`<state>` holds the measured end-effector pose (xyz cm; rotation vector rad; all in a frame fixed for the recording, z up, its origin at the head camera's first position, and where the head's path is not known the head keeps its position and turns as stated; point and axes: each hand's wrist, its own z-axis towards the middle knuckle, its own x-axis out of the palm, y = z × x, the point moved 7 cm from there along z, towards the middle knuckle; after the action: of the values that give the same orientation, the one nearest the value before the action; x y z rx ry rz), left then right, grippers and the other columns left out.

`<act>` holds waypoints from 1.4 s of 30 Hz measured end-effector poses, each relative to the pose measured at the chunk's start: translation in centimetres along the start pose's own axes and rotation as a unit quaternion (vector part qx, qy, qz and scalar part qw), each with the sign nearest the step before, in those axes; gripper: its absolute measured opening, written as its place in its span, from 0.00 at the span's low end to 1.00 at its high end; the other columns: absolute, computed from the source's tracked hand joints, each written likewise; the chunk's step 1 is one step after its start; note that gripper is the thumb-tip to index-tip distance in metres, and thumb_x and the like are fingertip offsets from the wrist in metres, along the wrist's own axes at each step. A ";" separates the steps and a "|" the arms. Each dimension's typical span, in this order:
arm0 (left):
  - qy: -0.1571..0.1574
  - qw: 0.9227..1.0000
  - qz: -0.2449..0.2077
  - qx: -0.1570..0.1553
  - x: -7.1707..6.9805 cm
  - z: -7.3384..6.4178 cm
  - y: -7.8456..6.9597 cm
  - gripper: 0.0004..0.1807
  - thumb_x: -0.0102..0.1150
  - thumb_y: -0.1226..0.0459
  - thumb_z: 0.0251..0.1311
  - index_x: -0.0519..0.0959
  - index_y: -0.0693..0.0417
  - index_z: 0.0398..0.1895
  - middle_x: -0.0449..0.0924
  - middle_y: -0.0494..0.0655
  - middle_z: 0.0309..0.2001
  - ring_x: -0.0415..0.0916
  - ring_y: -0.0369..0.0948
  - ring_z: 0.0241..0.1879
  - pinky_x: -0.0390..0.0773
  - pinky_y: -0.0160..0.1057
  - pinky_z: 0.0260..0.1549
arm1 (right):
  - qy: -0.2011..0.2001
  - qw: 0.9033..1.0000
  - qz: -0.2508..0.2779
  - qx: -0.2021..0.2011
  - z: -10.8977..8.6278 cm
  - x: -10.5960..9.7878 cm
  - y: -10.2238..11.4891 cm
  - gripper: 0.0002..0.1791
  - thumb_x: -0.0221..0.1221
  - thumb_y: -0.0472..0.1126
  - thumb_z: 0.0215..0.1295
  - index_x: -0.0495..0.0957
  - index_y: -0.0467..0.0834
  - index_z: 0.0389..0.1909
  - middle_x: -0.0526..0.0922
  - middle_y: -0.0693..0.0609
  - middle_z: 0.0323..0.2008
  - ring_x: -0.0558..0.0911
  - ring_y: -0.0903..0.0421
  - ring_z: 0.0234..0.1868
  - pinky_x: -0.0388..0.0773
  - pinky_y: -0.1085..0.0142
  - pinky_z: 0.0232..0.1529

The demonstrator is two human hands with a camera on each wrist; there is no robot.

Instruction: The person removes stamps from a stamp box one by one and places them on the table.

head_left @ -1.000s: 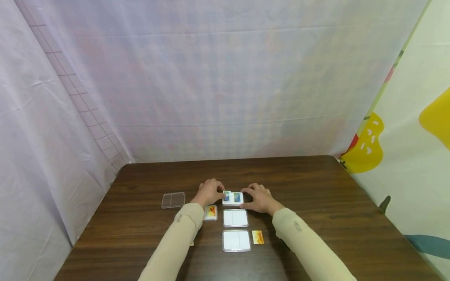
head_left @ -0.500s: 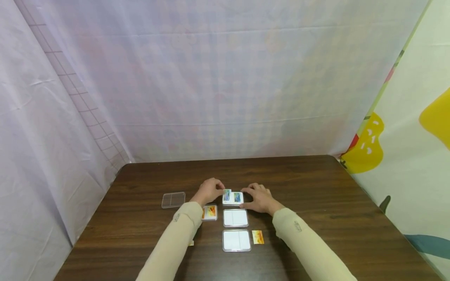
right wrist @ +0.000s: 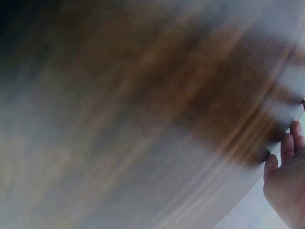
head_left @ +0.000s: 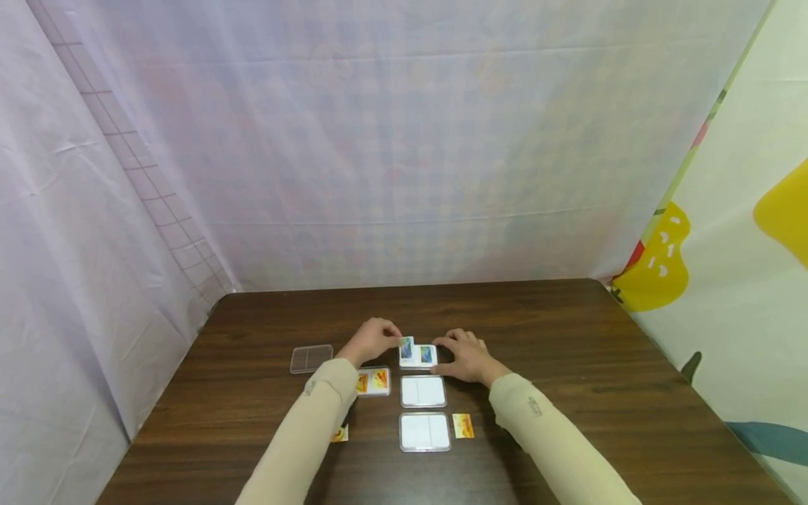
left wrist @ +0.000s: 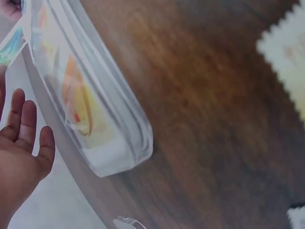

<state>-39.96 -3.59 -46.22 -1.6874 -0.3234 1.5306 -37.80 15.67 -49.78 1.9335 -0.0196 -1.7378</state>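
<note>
At the middle of the table in the head view, a flat case with a white insert (head_left: 410,365) bears a blue-green postage stamp (head_left: 426,354) in its right half. My left hand (head_left: 372,340) pinches a second blue-green stamp (head_left: 407,348) by its left edge, slightly raised and farther back than the first, over the left half. In the left wrist view that held stamp (left wrist: 12,46) shows at the upper left edge. My right hand (head_left: 468,358) grips the case's right side, thumb at the near corner and fingers at the far one. The right wrist view hides the case.
Two clear cases with white inserts, one nearer (head_left: 424,432) and one behind it (head_left: 423,391), lie in line. A case with orange stamps (head_left: 374,382) lies under the left forearm. Loose orange stamps (head_left: 463,426) (head_left: 341,434) and a clear lid (head_left: 311,358) lie around.
My left hand has drawn slightly back to the left and away, lifting the pinched stamp farther up from the case. More of the orange-stamp case shows. My right hand has stayed put.
</note>
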 end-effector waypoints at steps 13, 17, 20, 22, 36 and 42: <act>-0.011 0.999 -0.036 -0.015 -2.0 0.1 0.8 0.04 0.64 0.65 0.63 0.85 0.57 0.35 0.82 0.44 0.35 0.74 0.40 0.36 0.75 0.40 0.39 | 0.001 1.000 0.008 -0.007 -0.2 0.0 -0.1 0.37 0.64 0.63 0.60 0.72 0.48 0.66 0.67 0.41 0.64 0.64 0.38 0.65 0.57 0.41 0.64; -0.016 0.999 -0.032 -0.014 -2.8 0.1 1.3 0.04 0.64 0.65 0.62 0.85 0.58 0.34 0.82 0.44 0.34 0.73 0.39 0.34 0.74 0.39 0.38 | 0.002 1.000 0.010 -0.009 -0.2 0.0 -0.1 0.37 0.64 0.63 0.60 0.72 0.48 0.66 0.66 0.40 0.64 0.63 0.38 0.65 0.56 0.40 0.64; -0.017 0.999 -0.030 -0.015 -3.3 -0.1 1.6 0.04 0.65 0.66 0.61 0.84 0.59 0.33 0.81 0.44 0.33 0.72 0.39 0.33 0.73 0.39 0.36 | 0.002 1.000 0.009 -0.010 -0.2 0.0 0.0 0.37 0.64 0.63 0.60 0.72 0.48 0.66 0.67 0.41 0.64 0.64 0.38 0.65 0.56 0.41 0.64; -0.017 0.999 -0.029 -0.016 -3.5 -0.2 1.8 0.04 0.65 0.66 0.61 0.84 0.59 0.33 0.81 0.44 0.33 0.72 0.39 0.33 0.73 0.38 0.36 | 0.001 1.000 0.009 -0.010 -0.2 -0.1 0.0 0.37 0.64 0.63 0.60 0.72 0.48 0.66 0.67 0.41 0.64 0.64 0.38 0.65 0.56 0.41 0.64; 0.043 0.998 0.000 -0.040 -5.3 -2.0 3.2 0.06 0.61 0.66 0.65 0.84 0.59 0.38 0.82 0.46 0.36 0.69 0.41 0.32 0.71 0.40 0.34 | 0.001 1.000 0.010 -0.013 -0.2 -0.1 -0.1 0.37 0.64 0.62 0.60 0.72 0.48 0.66 0.67 0.40 0.64 0.64 0.38 0.65 0.56 0.40 0.64; 0.064 0.996 -0.003 -0.062 -5.8 -2.4 4.1 0.06 0.59 0.66 0.66 0.85 0.59 0.36 0.80 0.45 0.35 0.65 0.40 0.27 0.68 0.38 0.30 | 0.003 1.000 0.008 -0.013 -0.2 -0.1 0.1 0.37 0.64 0.62 0.61 0.72 0.48 0.67 0.67 0.40 0.64 0.64 0.37 0.65 0.56 0.40 0.63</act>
<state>-40.39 -11.01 -45.21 -1.8699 -0.3611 1.4157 -37.60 15.73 -49.67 1.9144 -0.0088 -1.7141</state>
